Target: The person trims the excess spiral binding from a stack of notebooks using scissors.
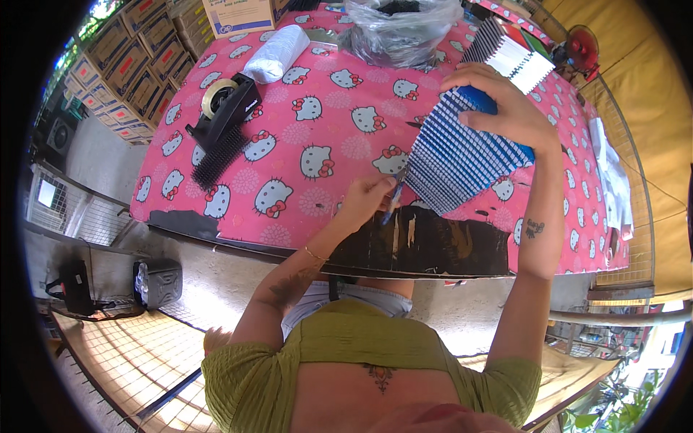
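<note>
On the table before me lies a blue and white ribbed bundle (pixel 458 155) of closely set rows, tilted slantwise. My right hand (pixel 505 108) grips its upper end, with the fingers over the far edge and the thumb on the ribbed face. By its lower left corner my left hand (pixel 369 200) is closed in a pinch on a thin blue strip-like piece (pixel 390 211). The fingers partly hide that piece, so its exact kind cannot be made out.
A black tape dispenser (pixel 242 97) stands at the left, beside a black bristly strip (pixel 219 157) and a white wrapped roll (pixel 277 54). Farther back sit a clear plastic bag (pixel 397 36) and spiral-edged white sheets (pixel 521 61). The pink tablecloth (pixel 289 209) is torn along the near edge.
</note>
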Motion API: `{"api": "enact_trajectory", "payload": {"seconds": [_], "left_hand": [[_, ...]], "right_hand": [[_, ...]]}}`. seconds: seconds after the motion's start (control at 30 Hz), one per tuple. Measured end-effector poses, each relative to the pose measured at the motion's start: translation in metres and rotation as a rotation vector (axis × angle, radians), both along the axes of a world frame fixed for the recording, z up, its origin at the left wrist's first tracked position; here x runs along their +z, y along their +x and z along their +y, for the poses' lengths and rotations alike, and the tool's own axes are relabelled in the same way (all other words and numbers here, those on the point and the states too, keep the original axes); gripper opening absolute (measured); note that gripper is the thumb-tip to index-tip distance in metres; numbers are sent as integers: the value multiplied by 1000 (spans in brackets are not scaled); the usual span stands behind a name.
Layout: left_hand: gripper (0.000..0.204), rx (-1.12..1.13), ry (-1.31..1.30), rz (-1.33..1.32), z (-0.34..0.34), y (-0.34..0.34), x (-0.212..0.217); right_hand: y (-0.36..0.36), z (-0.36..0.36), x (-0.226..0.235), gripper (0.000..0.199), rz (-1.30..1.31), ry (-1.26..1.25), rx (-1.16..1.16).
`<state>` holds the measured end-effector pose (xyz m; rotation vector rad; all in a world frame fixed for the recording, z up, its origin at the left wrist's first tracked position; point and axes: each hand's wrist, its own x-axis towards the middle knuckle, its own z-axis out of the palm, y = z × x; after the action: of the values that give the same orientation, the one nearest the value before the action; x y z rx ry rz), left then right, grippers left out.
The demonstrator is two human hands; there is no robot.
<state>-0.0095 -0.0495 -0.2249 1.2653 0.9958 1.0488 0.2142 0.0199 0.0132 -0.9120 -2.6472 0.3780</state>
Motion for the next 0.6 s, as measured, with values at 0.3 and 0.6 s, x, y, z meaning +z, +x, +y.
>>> {"api": "enact_trajectory", "payload": {"seconds": [0.3,0.6], "left_hand": [[32,18,205,234,-3,2,2],[31,-98,-428,-367,-1,-1,-11]], "right_hand": [[0,0,0,41,-4,4,1],[1,-1,0,42,13,14,6]]}}
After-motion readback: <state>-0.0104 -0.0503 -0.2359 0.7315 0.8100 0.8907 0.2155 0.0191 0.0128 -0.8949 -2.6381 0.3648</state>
